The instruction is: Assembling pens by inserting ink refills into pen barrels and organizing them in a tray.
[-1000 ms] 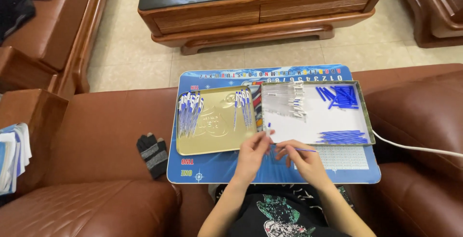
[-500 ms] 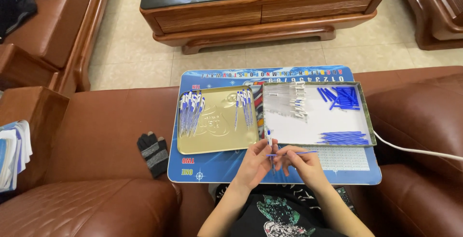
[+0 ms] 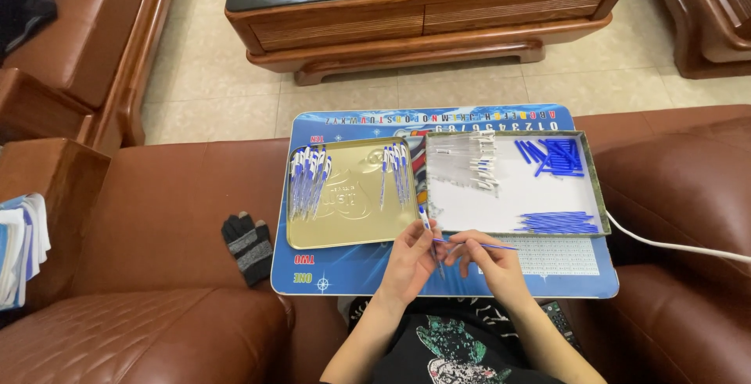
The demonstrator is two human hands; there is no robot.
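My left hand [image 3: 411, 259] grips a clear pen barrel with a blue end [image 3: 426, 224], held upright over the near edge of a blue lap board [image 3: 344, 267]. My right hand [image 3: 481, 255] pinches a thin blue refill [image 3: 485, 245] that lies level and points left towards the barrel. Both hands meet just below the seam between a gold tin tray [image 3: 352, 227] and a white-bottomed box lid [image 3: 508, 204]. Finished pens [image 3: 309, 181] lie in the gold tray in two bunches. The lid holds clear barrels [image 3: 469, 161], blue caps [image 3: 555, 156] and blue refills [image 3: 559, 222].
A dark glove [image 3: 249, 245] rests on the brown leather sofa [image 3: 156, 220] left of the board. A white cable [image 3: 673, 245] runs over the right cushion. A wooden coffee table [image 3: 407, 16] stands beyond on tiled floor. Stacked papers [image 3: 19, 247] sit at far left.
The camera has tilted slightly. My hands have drawn together near the board's front edge, and the barrel now stands upright in my left hand with the refill brought up to it.
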